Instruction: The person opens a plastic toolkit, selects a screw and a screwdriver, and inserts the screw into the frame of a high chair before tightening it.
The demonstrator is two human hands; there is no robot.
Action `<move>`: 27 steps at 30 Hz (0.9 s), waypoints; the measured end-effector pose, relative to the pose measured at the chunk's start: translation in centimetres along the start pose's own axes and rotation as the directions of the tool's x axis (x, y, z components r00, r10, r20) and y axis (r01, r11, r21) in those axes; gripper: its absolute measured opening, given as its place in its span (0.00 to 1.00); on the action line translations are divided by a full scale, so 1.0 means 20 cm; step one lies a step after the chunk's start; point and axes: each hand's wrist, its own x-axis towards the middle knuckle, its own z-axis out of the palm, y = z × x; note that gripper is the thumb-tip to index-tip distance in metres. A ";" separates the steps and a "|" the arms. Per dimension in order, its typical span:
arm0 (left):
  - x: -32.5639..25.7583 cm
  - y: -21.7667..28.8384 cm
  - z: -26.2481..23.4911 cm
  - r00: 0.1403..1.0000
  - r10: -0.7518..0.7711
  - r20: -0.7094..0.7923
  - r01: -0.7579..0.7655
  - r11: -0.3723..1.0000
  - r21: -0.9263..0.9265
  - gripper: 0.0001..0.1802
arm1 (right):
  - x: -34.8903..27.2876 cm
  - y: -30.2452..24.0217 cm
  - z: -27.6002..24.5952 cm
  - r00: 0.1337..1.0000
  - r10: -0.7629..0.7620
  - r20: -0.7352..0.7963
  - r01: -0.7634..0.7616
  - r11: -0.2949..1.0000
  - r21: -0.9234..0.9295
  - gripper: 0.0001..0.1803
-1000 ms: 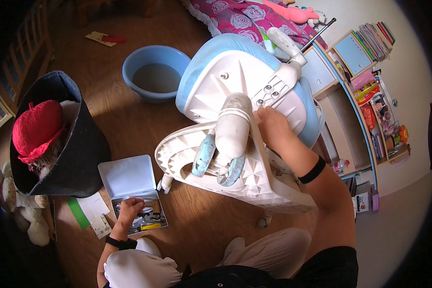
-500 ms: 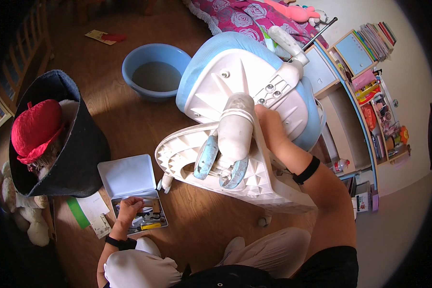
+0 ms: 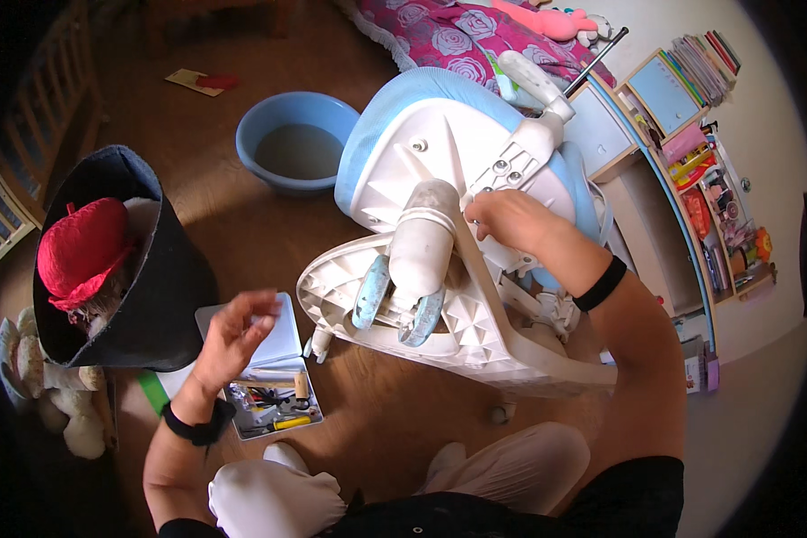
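An upturned white chair (image 3: 439, 134) with a light blue cushion lies before me, its white base (image 3: 350, 269) and pale blue caster wheels toward me. Close to the bolted armrest bracket (image 3: 511, 166), my right hand (image 3: 516, 220) has its fingers curled in a pinch; a small glint shows at the fingertips, too small to name. Raised over the metal tool box (image 3: 282, 408), my left hand (image 3: 233, 341) has fingers stretched and thumb apart, holding nothing I can see. Inside the box lie a yellow-handled tool (image 3: 291, 422) and several small loose tools. Its lid is partly hidden behind my left hand.
A blue basin (image 3: 296, 143) of water stands beyond the chair. At the left is a dark felt bin (image 3: 175, 296) with a red hat (image 3: 85, 251), near soft toys (image 3: 72, 421). Shelves (image 3: 681, 242) line the right side; a flowered bedspread (image 3: 457, 40) is at the back.
My left hand has risen out of the tool box and now hangs above it. My right hand has come out from behind the chair's column, fingers now showing at the bracket.
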 end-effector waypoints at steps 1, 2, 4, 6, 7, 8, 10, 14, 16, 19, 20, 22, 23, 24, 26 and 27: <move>0.06 0.15 0.03 0.998 0.056 0.015 -0.057 0.997 0.054 0.26 | 0.00 0.02 0.01 1.000 0.003 -0.003 -0.003 1.000 0.002 0.09; 0.11 0.27 0.05 0.974 0.219 0.048 -0.224 0.958 0.181 0.34 | 0.01 0.04 0.03 0.996 -0.058 -0.068 0.059 0.998 0.004 0.06; 0.21 0.42 0.12 0.923 0.360 0.133 -0.383 0.889 0.252 0.36 | 0.03 0.06 0.05 0.983 -0.118 -0.137 0.119 0.993 -0.003 0.05; 0.28 0.47 0.18 0.849 0.479 0.224 -0.528 0.792 0.307 0.38 | 0.05 0.07 0.07 0.859 -0.498 -0.121 0.409 0.808 -0.424 0.03; 0.33 0.44 0.21 0.832 0.497 0.246 -0.553 0.771 0.316 0.39 | 0.06 0.05 0.07 0.857 -0.502 -0.118 0.412 0.805 -0.427 0.03; 0.35 0.41 0.23 0.815 0.513 0.269 -0.578 0.749 0.324 0.39 | 0.06 0.03 0.07 0.867 -0.488 -0.103 0.376 0.775 -0.508 0.02; 0.40 0.38 0.27 0.883 0.393 0.258 -0.452 0.860 0.238 0.37 | 0.04 0.02 0.09 0.881 -0.465 -0.092 0.332 0.744 -0.580 0.01; 0.45 0.35 0.29 0.924 0.319 0.208 -0.359 0.913 0.193 0.26 | 0.01 -0.03 0.14 0.902 -0.394 -0.175 0.171 0.701 -0.693 0.03; 0.45 0.35 0.28 0.942 0.245 0.228 -0.286 0.943 0.171 0.23 | -0.01 -0.08 0.18 0.889 -0.388 -0.243 0.103 0.687 -0.720 0.03; 0.44 0.35 0.29 0.941 0.268 0.208 -0.309 0.931 0.197 0.21 | -0.01 -0.13 0.22 0.874 -0.335 -0.353 -0.042 0.671 -0.740 0.05; 0.44 0.35 0.29 0.944 0.268 0.191 -0.302 0.937 0.177 0.21 | 0.00 -0.14 0.23 0.905 -0.273 -0.326 -0.074 0.653 -0.754 0.06; 0.44 0.34 0.30 0.944 0.275 0.184 -0.303 0.941 0.150 0.21 | 0.01 -0.16 0.23 0.933 -0.197 -0.300 -0.114 0.629 -0.769 0.07; 0.45 0.34 0.30 0.935 0.309 0.175 -0.335 0.931 0.142 0.21 | 0.02 -0.17 0.23 0.971 -0.115 -0.209 -0.103 0.589 -0.801 0.08; 0.45 0.33 0.31 0.926 0.341 0.164 -0.363 0.922 0.136 0.20 | 0.02 -0.17 0.22 0.993 -0.031 -0.118 -0.081 0.553 -0.829 0.09; 0.45 0.35 0.31 0.925 0.340 0.171 -0.364 0.922 0.136 0.20 | 0.04 -0.14 0.24 0.988 -0.019 -0.155 -0.102 0.674 -0.731 0.09; 0.45 0.35 0.31 0.926 0.337 0.170 -0.361 0.922 0.140 0.19 | 0.05 -0.13 0.24 0.981 -0.012 -0.192 -0.111 0.780 -0.616 0.10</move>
